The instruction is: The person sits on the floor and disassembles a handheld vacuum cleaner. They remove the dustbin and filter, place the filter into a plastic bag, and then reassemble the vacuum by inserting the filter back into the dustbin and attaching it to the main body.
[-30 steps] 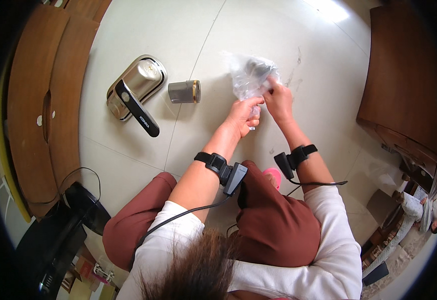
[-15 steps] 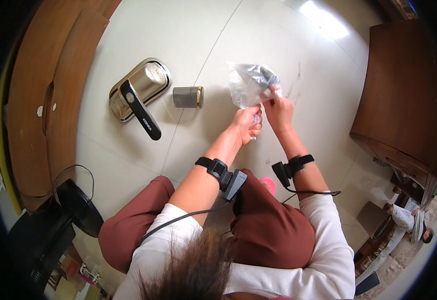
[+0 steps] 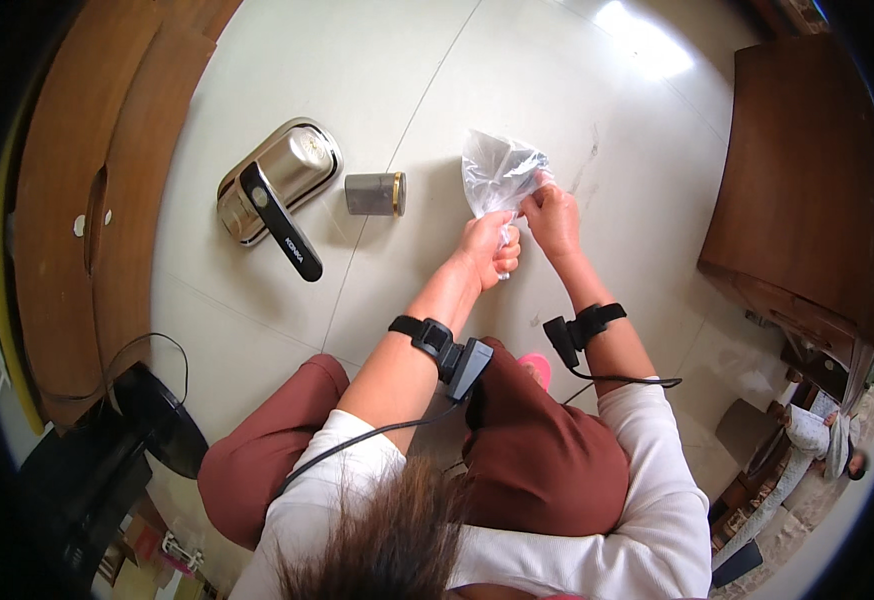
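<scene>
Left grip (image 3: 490, 248) clamps the plastic bag's (image 3: 495, 172) neck, right grip (image 3: 553, 218) its side, floor (image 3: 647, 190) stretching to the cabinet's (image 3: 807, 170) edge.

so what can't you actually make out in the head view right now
All in the head view:
Clear bag: what, if anything, is inside; creased, shiny plastic hides it.
Left hand: the bunched plastic within its fist, covered by the fingers.
Right hand: whether it pinches the bag or only touches it; the hand itself blocks the contact.
Black object, lower left: its outer side fades into the picture's dark border.
</scene>
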`<state>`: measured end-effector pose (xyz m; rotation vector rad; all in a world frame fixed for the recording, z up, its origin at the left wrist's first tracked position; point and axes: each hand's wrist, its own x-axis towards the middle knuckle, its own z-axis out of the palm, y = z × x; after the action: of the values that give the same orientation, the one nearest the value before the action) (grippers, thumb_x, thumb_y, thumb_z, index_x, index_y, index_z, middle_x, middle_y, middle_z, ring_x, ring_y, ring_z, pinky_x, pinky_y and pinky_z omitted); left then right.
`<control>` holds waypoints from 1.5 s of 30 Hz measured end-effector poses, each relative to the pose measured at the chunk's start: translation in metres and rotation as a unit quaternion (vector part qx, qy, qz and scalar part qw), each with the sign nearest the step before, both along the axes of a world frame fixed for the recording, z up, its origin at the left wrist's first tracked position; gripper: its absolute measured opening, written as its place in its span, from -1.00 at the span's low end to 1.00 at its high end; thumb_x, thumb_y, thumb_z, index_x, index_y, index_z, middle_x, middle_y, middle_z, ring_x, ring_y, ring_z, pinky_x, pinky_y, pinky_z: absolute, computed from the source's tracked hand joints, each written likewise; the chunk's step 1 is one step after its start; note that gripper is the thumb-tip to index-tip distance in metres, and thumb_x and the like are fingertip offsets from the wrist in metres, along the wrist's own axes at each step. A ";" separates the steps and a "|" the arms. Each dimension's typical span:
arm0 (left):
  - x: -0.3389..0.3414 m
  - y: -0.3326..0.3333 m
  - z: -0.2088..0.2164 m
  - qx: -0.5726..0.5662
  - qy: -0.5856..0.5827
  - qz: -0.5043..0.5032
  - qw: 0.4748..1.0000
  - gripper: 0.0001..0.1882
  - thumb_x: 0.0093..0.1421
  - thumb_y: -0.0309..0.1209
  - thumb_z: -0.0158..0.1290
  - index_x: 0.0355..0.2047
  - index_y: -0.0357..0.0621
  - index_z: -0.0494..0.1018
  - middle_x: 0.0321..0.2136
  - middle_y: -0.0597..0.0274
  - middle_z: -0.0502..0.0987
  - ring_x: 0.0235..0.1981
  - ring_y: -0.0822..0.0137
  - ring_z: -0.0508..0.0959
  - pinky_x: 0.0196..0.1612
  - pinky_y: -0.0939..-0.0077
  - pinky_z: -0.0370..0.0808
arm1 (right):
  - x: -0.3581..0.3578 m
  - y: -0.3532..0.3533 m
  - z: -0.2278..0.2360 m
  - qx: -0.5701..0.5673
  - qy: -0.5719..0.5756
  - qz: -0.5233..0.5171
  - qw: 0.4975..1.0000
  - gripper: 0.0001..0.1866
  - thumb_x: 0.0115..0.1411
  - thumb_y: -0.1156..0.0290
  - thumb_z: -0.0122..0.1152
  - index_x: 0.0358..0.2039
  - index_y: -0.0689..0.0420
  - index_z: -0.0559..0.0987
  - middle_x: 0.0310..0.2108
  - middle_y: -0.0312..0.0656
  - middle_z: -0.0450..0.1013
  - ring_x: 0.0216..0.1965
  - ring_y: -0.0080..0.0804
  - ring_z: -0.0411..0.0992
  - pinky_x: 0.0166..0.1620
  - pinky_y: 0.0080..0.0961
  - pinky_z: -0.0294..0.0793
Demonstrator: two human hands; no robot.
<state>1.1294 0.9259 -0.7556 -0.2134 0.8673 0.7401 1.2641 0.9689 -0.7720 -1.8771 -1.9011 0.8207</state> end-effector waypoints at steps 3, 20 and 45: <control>0.001 -0.001 -0.007 -0.038 0.044 0.036 0.998 -0.88 0.24 -0.40 -0.21 -0.31 -0.12 0.32 -0.74 0.42 0.13 -0.81 0.53 0.02 -0.77 0.60 -0.06 | -0.008 -0.007 0.001 -0.074 0.089 -0.008 0.993 -0.64 0.08 0.37 0.16 -0.12 0.28 0.55 -0.55 -0.01 0.53 -0.52 -0.07 0.52 -0.40 -0.26 0.49; 0.009 0.003 -0.008 -0.034 0.095 0.053 0.993 -0.80 0.24 -0.13 0.08 -0.37 0.08 0.43 -0.60 0.41 0.39 -0.81 0.57 0.15 -0.80 0.65 -0.04 | -0.013 -0.017 -0.022 -0.141 0.297 -0.083 0.941 -0.77 0.28 0.36 0.07 -0.22 0.28 0.54 -0.47 -0.09 0.53 -0.45 -0.45 0.51 -0.35 -0.45 0.54; 0.019 -0.015 -0.016 -0.040 0.232 0.000 0.972 -0.91 0.20 -0.38 0.00 -0.27 0.02 0.44 -0.55 0.40 0.45 -0.76 0.55 0.30 -0.83 0.64 -0.01 | -0.023 -0.053 -0.034 0.008 0.164 -0.045 0.985 -0.71 0.29 0.44 0.03 0.00 0.19 0.50 -0.42 0.07 0.52 -0.42 -0.07 0.51 -0.31 -0.31 0.47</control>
<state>1.1481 0.9111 -0.7715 -0.1109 1.3441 0.7684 1.2411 0.9163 -0.8061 -1.6826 -1.6055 1.0099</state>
